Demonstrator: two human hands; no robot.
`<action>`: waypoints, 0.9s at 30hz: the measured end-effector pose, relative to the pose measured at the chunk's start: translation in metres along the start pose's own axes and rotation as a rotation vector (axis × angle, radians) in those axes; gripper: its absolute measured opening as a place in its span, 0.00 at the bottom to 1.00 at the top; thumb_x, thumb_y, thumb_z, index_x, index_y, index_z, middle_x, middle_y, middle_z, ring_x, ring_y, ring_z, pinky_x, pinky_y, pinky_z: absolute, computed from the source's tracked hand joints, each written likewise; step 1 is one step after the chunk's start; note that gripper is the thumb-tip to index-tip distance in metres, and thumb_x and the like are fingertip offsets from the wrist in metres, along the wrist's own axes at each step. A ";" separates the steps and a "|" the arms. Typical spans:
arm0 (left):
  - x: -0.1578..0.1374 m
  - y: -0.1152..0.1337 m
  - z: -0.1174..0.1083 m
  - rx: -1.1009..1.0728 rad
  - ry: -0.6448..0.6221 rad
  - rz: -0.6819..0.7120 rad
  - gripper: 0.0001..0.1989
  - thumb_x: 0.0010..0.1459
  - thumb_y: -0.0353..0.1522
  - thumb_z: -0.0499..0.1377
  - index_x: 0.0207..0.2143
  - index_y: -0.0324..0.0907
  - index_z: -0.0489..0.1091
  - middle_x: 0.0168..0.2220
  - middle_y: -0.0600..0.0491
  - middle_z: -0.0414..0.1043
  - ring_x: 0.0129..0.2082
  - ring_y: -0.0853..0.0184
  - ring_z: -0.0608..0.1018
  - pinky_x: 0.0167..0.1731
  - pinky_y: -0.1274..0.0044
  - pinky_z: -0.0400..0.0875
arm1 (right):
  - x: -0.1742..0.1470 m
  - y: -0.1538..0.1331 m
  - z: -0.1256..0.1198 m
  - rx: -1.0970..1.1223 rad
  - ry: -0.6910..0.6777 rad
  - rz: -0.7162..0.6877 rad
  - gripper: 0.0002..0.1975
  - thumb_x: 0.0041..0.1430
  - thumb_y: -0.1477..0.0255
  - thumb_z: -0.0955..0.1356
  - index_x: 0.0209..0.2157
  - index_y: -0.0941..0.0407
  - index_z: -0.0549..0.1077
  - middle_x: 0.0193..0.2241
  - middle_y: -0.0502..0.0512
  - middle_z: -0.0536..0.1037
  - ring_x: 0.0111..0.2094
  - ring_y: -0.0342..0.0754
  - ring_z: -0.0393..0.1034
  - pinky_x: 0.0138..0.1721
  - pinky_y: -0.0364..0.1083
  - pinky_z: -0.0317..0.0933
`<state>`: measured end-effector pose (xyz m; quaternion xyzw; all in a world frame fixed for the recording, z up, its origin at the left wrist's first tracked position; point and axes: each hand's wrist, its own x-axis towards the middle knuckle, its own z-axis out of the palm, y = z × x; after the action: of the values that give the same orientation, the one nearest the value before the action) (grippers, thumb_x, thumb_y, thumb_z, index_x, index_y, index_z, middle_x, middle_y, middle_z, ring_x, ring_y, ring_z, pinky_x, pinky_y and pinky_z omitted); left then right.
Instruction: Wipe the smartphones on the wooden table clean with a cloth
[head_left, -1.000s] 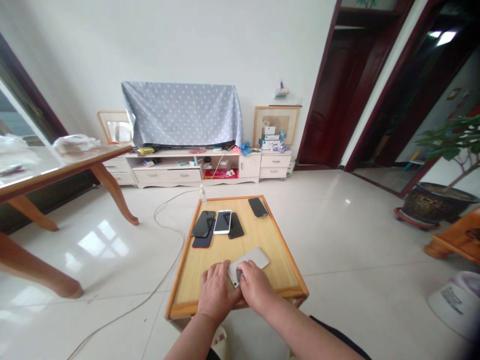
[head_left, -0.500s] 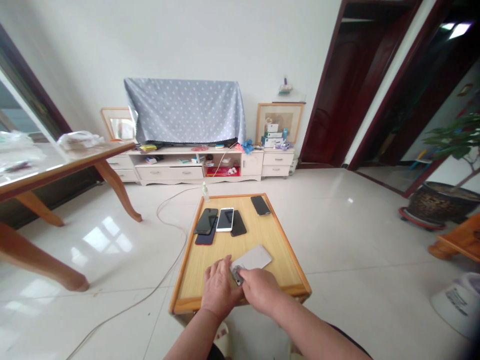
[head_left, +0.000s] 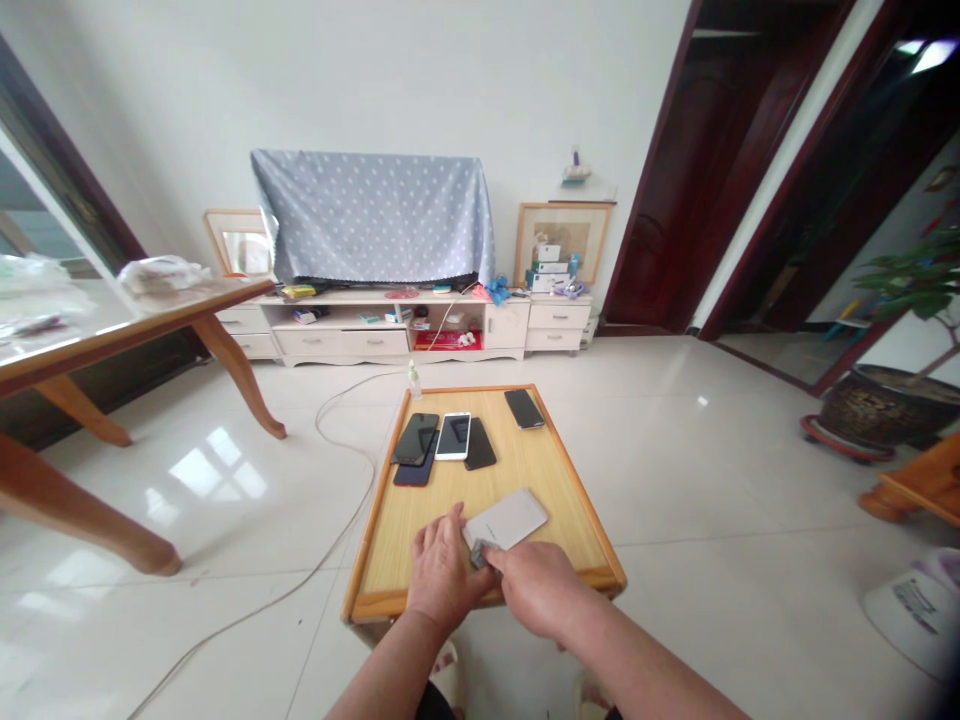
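A silver phone point(head_left: 514, 517) lies back side up and slanted near the close edge of the small wooden table point(head_left: 551, 505), faint lettering on its back. My left hand point(head_left: 441, 570) grips its near left end, with the thumb along the lower edge. In my right hand point(head_left: 536, 585) is a small crumpled grey cloth point(head_left: 480, 550), pressed by the fingers onto the phone's near left corner. Farther up the table are a white phone point(head_left: 453, 436), a black phone point(head_left: 480, 444) partly beneath it, a dark phone point(head_left: 415, 440) overlapping a blue phone point(head_left: 415, 470), and another black phone point(head_left: 523, 409).
A small clear bottle point(head_left: 414, 380) stands by the far left table corner. On the left is a larger wooden table point(head_left: 202, 298) with plastic bags; a cable point(head_left: 330, 550) runs over the floor. A potted plant point(head_left: 889, 405) and white bucket point(head_left: 915, 610) are at right.
My right hand and the grey cloth have shifted slightly right and down; the cloth now covers the dark camera area at the phone's corner. My left hand keeps its place on the phone.
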<state>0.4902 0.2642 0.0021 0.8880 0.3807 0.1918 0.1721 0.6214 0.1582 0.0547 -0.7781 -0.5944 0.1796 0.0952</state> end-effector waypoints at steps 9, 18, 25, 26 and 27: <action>-0.001 -0.006 0.004 0.009 0.023 0.001 0.41 0.51 0.37 0.59 0.65 0.39 0.49 0.54 0.43 0.70 0.55 0.56 0.70 0.59 0.63 0.54 | 0.027 -0.017 0.007 -0.097 0.038 -0.013 0.22 0.62 0.69 0.61 0.56 0.45 0.71 0.38 0.59 0.82 0.39 0.56 0.76 0.38 0.49 0.62; -0.002 0.002 -0.006 -0.016 -0.041 -0.019 0.43 0.47 0.39 0.61 0.64 0.41 0.51 0.54 0.46 0.70 0.57 0.54 0.68 0.60 0.64 0.50 | 0.034 0.024 -0.004 -0.083 0.044 0.195 0.26 0.61 0.71 0.62 0.61 0.43 0.64 0.41 0.58 0.81 0.41 0.55 0.76 0.39 0.49 0.61; -0.001 0.004 -0.008 0.006 -0.042 -0.031 0.39 0.49 0.41 0.61 0.62 0.41 0.55 0.55 0.45 0.70 0.57 0.54 0.68 0.60 0.64 0.50 | 0.031 0.008 0.011 -0.070 0.049 0.145 0.28 0.61 0.67 0.63 0.63 0.45 0.61 0.41 0.60 0.81 0.41 0.57 0.76 0.40 0.50 0.61; -0.001 0.004 -0.007 0.007 -0.039 -0.029 0.38 0.50 0.42 0.61 0.62 0.41 0.56 0.55 0.44 0.70 0.57 0.55 0.68 0.60 0.64 0.51 | 0.028 0.004 0.016 -0.055 0.050 0.097 0.27 0.61 0.67 0.63 0.62 0.44 0.63 0.41 0.59 0.81 0.41 0.56 0.76 0.40 0.50 0.61; -0.001 0.004 -0.007 0.009 -0.035 -0.027 0.37 0.50 0.43 0.60 0.61 0.41 0.57 0.55 0.44 0.70 0.57 0.55 0.68 0.60 0.64 0.51 | 0.026 0.002 0.018 -0.042 0.051 0.066 0.26 0.61 0.67 0.63 0.61 0.43 0.65 0.41 0.58 0.81 0.42 0.56 0.76 0.40 0.49 0.61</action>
<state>0.4887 0.2624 0.0098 0.8868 0.3906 0.1722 0.1771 0.6223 0.1813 0.0329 -0.8035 -0.5693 0.1502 0.0878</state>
